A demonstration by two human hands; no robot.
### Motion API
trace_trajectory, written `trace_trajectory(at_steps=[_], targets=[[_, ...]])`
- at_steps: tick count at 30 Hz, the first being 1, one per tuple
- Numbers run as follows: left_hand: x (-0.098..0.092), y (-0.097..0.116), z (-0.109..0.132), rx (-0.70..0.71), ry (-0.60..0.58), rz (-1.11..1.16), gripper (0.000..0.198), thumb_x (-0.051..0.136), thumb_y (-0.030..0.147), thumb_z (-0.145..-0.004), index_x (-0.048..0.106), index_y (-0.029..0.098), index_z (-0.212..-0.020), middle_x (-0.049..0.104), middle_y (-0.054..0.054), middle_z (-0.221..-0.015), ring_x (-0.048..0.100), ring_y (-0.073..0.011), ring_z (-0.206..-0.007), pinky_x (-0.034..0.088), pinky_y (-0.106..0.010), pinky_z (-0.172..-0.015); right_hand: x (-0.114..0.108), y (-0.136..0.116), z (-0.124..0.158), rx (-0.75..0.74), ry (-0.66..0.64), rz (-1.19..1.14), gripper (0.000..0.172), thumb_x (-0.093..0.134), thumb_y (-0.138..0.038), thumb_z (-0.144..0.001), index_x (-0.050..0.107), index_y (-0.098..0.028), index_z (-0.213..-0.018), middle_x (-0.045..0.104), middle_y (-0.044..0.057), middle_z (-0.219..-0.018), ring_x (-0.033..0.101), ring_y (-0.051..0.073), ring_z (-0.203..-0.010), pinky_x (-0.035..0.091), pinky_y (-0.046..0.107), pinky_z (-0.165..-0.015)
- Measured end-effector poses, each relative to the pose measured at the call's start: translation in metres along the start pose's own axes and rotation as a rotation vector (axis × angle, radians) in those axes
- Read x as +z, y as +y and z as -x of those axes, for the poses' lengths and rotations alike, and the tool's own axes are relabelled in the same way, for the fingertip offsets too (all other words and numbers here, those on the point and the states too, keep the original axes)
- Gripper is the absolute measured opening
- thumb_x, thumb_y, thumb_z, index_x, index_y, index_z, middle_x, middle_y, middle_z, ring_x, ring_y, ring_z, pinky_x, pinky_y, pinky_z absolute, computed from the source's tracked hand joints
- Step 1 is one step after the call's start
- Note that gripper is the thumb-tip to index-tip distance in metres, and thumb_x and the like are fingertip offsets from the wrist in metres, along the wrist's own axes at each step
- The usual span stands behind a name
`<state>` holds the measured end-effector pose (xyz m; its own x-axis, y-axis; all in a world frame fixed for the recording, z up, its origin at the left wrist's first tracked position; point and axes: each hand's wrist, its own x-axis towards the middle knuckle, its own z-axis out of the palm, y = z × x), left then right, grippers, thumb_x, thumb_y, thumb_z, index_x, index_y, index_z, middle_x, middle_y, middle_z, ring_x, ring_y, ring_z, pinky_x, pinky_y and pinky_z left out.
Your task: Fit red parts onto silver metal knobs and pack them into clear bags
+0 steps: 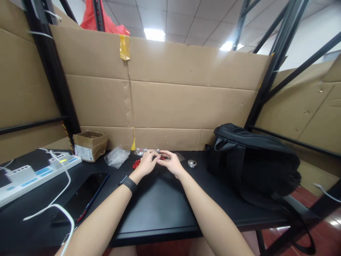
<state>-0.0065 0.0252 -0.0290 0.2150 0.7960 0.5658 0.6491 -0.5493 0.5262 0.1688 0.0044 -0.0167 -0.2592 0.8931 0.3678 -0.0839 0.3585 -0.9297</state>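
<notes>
My left hand (149,162) and my right hand (171,164) meet over the back part of the black table (160,206). Both are closed, fingertips pinched together around something small that I cannot make out; a bit of red shows between them. Beside my left hand lies a bunch of red, cord-like pieces (136,164), partly covered by that hand. Just behind the hands is a clear plastic bag (140,152) with small shiny contents. To the right of my right hand sits a small silvery round roll (191,163).
A crumpled clear bag (117,157) and an open cardboard box (90,145) stand back left. Nearer are a dark tablet (85,195) and a white power strip (39,177) with cables. A black backpack (255,163) fills the right side. Cardboard panels (170,103) wall the back.
</notes>
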Motion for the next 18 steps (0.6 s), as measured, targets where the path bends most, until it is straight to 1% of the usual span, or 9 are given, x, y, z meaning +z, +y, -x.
trace_trajectory(at_steps=[3,5,7,9,12,13,15,16,18], targets=[[-0.001,0.004,0.0,-0.034,-0.02,-0.078,0.021,0.048,0.034,-0.096,0.067,0.024,-0.101,0.059,-0.007,-0.122,0.052,-0.0254,-0.118,0.041,-0.044,-0.099,0.0,0.0,-0.001,0.014,0.041,0.072,0.056,0.081,-0.037,-0.067,0.065,-0.021,-0.118,0.071,0.007,-0.102,0.069,0.017,-0.075,0.058,0.032,-0.07],[-0.008,0.005,-0.001,-0.079,-0.009,-0.169,0.025,0.046,0.038,-0.097,0.066,0.025,-0.102,0.057,-0.008,-0.124,0.05,-0.0272,-0.117,0.041,-0.045,-0.096,-0.003,-0.001,-0.002,-0.021,0.062,0.183,0.05,0.078,-0.033,-0.069,0.066,-0.02,-0.116,0.071,0.005,-0.098,0.068,0.016,-0.073,0.056,0.03,-0.07],[-0.02,0.0,-0.002,-0.126,0.027,-0.295,0.028,0.043,0.039,-0.098,0.067,0.024,-0.103,0.056,-0.009,-0.126,0.049,-0.0287,-0.115,0.041,-0.045,-0.093,-0.007,-0.004,-0.003,-0.071,0.083,0.351,0.045,0.073,-0.028,-0.07,0.067,-0.02,-0.114,0.07,0.004,-0.097,0.067,0.015,-0.071,0.055,0.028,-0.07],[-0.034,-0.011,-0.002,-0.173,0.052,-0.424,0.028,0.044,0.037,-0.097,0.068,0.023,-0.101,0.056,-0.01,-0.125,0.048,-0.03,-0.114,0.041,-0.045,-0.091,-0.013,-0.007,-0.004,-0.133,0.124,0.554,0.043,0.071,-0.025,-0.07,0.069,-0.02,-0.113,0.068,0.005,-0.101,0.067,0.015,-0.073,0.055,0.028,-0.074],[-0.056,-0.033,-0.001,-0.269,0.01,-0.537,0.026,0.051,0.039,-0.093,0.071,0.024,-0.095,0.058,-0.011,-0.123,0.046,-0.0326,-0.116,0.039,-0.046,-0.091,-0.03,-0.012,-0.006,-0.174,0.235,0.834,0.045,0.07,-0.025,-0.071,0.069,-0.018,-0.116,0.066,0.009,-0.111,0.067,0.019,-0.092,0.052,0.031,-0.09],[-0.061,-0.04,-0.001,-0.292,-0.021,-0.547,0.025,0.052,0.04,-0.092,0.072,0.024,-0.094,0.059,-0.011,-0.122,0.046,-0.0331,-0.115,0.039,-0.046,-0.091,-0.037,-0.015,-0.006,-0.148,0.282,0.905,0.047,0.07,-0.026,-0.072,0.068,-0.017,-0.118,0.067,0.011,-0.113,0.066,0.021,-0.099,0.049,0.032,-0.095],[-0.069,-0.049,0.0,-0.314,-0.078,-0.557,0.026,0.052,0.041,-0.091,0.073,0.026,-0.092,0.06,-0.01,-0.119,0.047,-0.0337,-0.114,0.039,-0.048,-0.091,-0.054,-0.02,-0.005,-0.019,0.397,1.003,0.051,0.07,-0.026,-0.074,0.065,-0.015,-0.123,0.068,0.014,-0.116,0.064,0.025,-0.107,0.047,0.033,-0.097],[-0.071,-0.051,0.0,-0.317,-0.1,-0.562,0.026,0.051,0.041,-0.091,0.073,0.027,-0.091,0.061,-0.01,-0.118,0.048,-0.0339,-0.114,0.039,-0.049,-0.091,-0.063,-0.023,-0.004,0.082,0.463,1.036,0.051,0.069,-0.025,-0.074,0.064,-0.015,-0.124,0.069,0.015,-0.116,0.065,0.026,-0.108,0.048,0.033,-0.095],[-0.072,-0.051,0.001,-0.314,-0.129,-0.576,0.025,0.051,0.039,-0.089,0.074,0.028,-0.089,0.062,-0.009,-0.116,0.048,-0.0344,-0.113,0.039,-0.05,-0.09,-0.081,-0.027,-0.001,0.303,0.556,1.097,0.042,0.068,-0.025,-0.076,0.068,-0.015,-0.117,0.07,0.018,-0.113,0.067,0.029,-0.105,0.05,0.035,-0.089]])
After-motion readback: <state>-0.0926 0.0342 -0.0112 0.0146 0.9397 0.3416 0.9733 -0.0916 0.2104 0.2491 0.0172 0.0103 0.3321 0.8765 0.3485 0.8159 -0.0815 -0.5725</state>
